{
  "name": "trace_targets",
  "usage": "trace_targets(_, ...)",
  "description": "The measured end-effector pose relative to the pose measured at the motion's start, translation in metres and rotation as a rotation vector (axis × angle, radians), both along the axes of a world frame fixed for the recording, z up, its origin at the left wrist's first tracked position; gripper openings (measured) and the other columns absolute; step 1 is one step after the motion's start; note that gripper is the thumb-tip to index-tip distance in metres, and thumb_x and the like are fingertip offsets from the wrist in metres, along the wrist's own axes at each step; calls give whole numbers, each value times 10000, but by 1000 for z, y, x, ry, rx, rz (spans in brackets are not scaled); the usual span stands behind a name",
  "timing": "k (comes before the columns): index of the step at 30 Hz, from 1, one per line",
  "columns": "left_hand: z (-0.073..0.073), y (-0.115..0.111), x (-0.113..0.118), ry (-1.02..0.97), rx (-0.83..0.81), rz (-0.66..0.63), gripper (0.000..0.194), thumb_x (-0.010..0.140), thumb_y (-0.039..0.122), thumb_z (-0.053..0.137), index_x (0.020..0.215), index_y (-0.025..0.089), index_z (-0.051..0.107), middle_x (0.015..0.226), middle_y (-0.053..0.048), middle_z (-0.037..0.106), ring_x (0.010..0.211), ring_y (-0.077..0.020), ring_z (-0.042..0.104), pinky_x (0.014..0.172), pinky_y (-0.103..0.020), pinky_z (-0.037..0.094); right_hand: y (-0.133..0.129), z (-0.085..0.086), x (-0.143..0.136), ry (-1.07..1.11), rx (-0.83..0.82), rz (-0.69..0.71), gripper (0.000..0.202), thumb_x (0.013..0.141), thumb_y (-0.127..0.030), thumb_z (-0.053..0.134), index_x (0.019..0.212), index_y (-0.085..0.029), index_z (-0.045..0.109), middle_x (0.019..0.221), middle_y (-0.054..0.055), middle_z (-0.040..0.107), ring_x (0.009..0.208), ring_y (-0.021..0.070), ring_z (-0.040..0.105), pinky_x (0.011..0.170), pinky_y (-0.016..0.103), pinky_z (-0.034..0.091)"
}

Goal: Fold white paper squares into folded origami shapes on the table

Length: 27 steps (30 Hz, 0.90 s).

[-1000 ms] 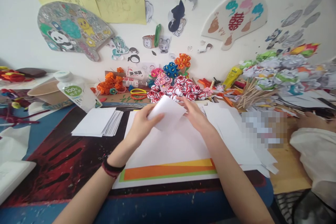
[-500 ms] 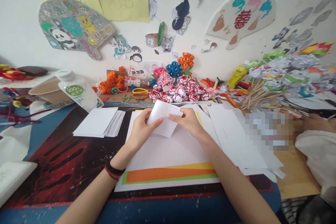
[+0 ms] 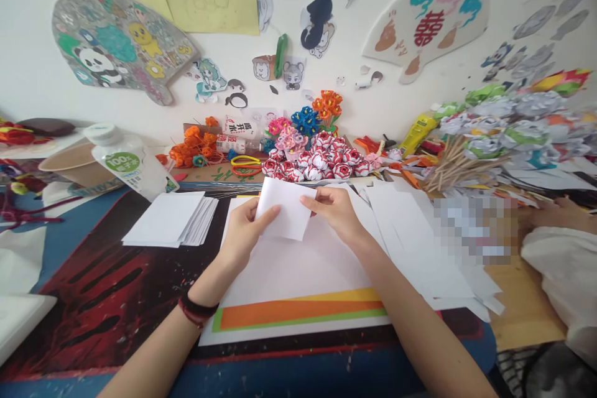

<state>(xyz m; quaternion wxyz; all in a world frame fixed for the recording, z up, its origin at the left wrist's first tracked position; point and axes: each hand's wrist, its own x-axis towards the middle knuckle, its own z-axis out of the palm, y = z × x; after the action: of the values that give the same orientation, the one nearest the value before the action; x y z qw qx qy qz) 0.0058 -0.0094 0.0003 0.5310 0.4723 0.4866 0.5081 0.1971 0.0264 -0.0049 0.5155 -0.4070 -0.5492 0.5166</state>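
A white sheet of paper point(image 3: 285, 206), small and roughly square, is held up between both hands over the large white sheets point(image 3: 298, 273). My left hand point(image 3: 245, 224) pinches its left edge, thumb on the near face. At the right edge my right hand point(image 3: 333, 211) grips it with thumb and curled fingers. Whether the paper is folded on its far side is hidden. Left of my hands lies a stack of white paper squares point(image 3: 163, 217) on the dark red-and-black mat point(image 3: 107, 298). Orange, yellow and green sheets point(image 3: 298, 314) show under the large white ones.
Behind the hands stand red-and-white paper flowers point(image 3: 326, 158). A white bottle point(image 3: 128, 161) leans at the back left. Loose white papers point(image 3: 420, 242) spread to the right, below paper flowers on sticks point(image 3: 508, 130). Another person's sleeve point(image 3: 555, 273) is at the far right.
The paper has turned from a tilted position to nearly upright between my hands. The other person's hand at the right has shifted slightly. The whole view has moved a little.
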Motion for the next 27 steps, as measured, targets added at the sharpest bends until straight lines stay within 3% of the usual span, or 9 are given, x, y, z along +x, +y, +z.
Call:
trace_targets(14,2,-1,0,-10,-15,-2,450,694,421,764,1013,121,662,917,-90,720,786,-218,666,678,-287,512,-1,6,5,-71,25,58,304,681,-425,772,617,-150,659,633,16,655,601,133,609,591,245,519)
trace_targets(20,1,0,0,9,-2,9,422,698,408,763,990,121,660,920,-90,716,794,-217,655,675,-282,497,1,7,9,-34,50,57,282,716,-412,752,796,-142,737,751,39,705,632,135,623,608,248,521)
trace_targets(27,0,-2,1,8,-2,13,403,701,407,760,976,128,664,920,-85,717,784,-209,653,664,-271,490,1,8,11,-70,75,65,250,741,-392,739,754,-143,739,719,37,695,629,133,611,613,245,508)
